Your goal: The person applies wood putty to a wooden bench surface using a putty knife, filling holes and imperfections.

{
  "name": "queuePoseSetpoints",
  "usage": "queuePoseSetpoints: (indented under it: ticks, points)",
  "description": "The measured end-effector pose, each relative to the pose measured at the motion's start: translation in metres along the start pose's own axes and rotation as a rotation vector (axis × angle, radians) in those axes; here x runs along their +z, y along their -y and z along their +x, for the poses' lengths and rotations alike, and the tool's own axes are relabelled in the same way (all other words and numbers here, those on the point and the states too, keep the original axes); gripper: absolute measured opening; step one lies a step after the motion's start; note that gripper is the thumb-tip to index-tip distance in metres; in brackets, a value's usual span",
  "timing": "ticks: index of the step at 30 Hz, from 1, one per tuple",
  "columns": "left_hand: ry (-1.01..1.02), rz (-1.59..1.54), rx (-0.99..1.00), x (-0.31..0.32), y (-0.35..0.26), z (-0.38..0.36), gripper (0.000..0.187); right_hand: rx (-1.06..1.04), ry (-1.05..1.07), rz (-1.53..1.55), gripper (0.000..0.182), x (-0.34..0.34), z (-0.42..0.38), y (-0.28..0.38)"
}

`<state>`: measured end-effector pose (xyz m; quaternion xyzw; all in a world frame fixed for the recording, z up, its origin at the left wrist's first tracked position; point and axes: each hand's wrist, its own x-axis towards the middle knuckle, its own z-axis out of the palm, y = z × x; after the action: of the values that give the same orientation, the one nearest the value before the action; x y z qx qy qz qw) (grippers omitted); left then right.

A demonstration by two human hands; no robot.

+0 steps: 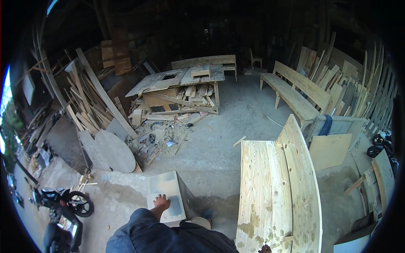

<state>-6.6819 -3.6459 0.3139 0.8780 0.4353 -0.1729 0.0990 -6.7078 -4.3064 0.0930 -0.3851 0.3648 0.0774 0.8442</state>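
My left hand [161, 202] lies flat with its fingers spread on top of a grey box-like block [164, 185] with darker patches. At the bottom edge, my right hand [265, 249] is beside the seat of a pale wooden bench [263, 181]; it is mostly cut off, and its fingers are too small to read. Brownish blotches mark the near part of the bench seat and its backrest [297, 168].
A cluttered worktable [181, 80] stands ahead, with scrap wood under it. Another long bench [291, 95] is at the right, near leaning planks [333, 84]. A motorcycle [63, 215] stands at lower left, and an oval board [114, 150] leans behind it.
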Motion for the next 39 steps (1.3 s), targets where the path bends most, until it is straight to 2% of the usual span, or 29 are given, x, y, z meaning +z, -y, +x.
queuePoseSetpoints:
  ticks: [2,4,8,9,12,13,14,16,18,20,22,23,24,28,32,35,36,38,39]
  points:
    - [0.128,0.017,0.021,0.010,0.004,-0.009,0.056,-0.271,-0.114,-0.587,0.029,0.034,-0.012,0.020]
    - [0.176,0.049,0.079,0.021,0.002,-0.009,0.057,-0.259,-0.090,-0.557,0.036,0.038,0.006,0.032]
    - [0.316,0.159,0.227,0.022,-0.020,0.012,0.061,-0.224,-0.102,-0.448,0.038,0.049,0.007,0.050]
    - [0.286,0.177,0.249,0.022,-0.027,0.017,0.064,-0.274,-0.101,-0.492,0.037,0.040,0.012,0.045]
    - [0.311,0.216,0.277,0.019,-0.044,0.030,0.064,-0.225,-0.166,-0.444,0.036,0.028,-0.001,0.032]
    - [0.263,0.231,0.346,0.042,-0.031,0.057,0.062,-0.235,-0.170,-0.420,0.035,0.025,-0.008,0.023]
    - [0.262,0.240,0.345,0.040,-0.027,0.058,0.062,-0.181,-0.200,-0.420,0.034,0.024,-0.012,0.015]
    - [0.303,0.238,0.222,0.036,-0.025,0.063,0.069,-0.130,-0.193,-0.384,0.034,0.021,-0.028,-0.005]
    - [0.320,0.205,0.200,0.022,-0.025,0.057,0.070,-0.174,-0.164,-0.315,0.030,0.023,-0.042,-0.029]
    - [0.346,0.157,0.177,0.006,-0.030,0.043,0.071,-0.123,-0.191,-0.360,0.027,0.030,-0.053,-0.050]
    - [0.326,0.086,0.100,-0.004,-0.034,0.037,0.060,-0.110,-0.180,-0.419,0.026,0.042,-0.062,-0.066]
    - [0.330,0.070,0.098,-0.003,-0.033,0.038,0.060,-0.073,-0.176,-0.454,0.026,0.047,-0.066,-0.068]
    - [0.261,0.027,0.116,0.000,-0.032,0.040,0.059,-0.134,-0.165,-0.615,0.029,0.055,-0.067,-0.069]
    - [0.084,-0.086,0.168,-0.008,-0.030,0.044,0.059,-0.170,-0.165,-0.731,0.028,0.081,-0.063,-0.060]
    - [0.032,-0.112,0.222,-0.023,-0.013,0.067,0.059,-0.197,-0.198,-0.822,0.028,0.103,-0.052,-0.052]
    - [-0.141,-0.123,0.452,-0.017,0.009,0.098,0.055,-0.212,-0.235,-0.862,0.028,0.121,-0.048,-0.049]
    - [-0.139,-0.122,0.456,-0.013,0.016,0.112,0.055,-0.213,-0.248,-0.875,0.028,0.128,-0.048,-0.049]
    - [-0.206,-0.094,0.577,-0.006,0.024,0.130,0.053,-0.173,-0.310,-0.664,0.018,0.158,-0.056,-0.058]
    - [-0.186,-0.117,0.610,-0.003,0.028,0.139,0.052,-0.173,-0.320,-0.666,0.018,0.172,-0.061,-0.065]
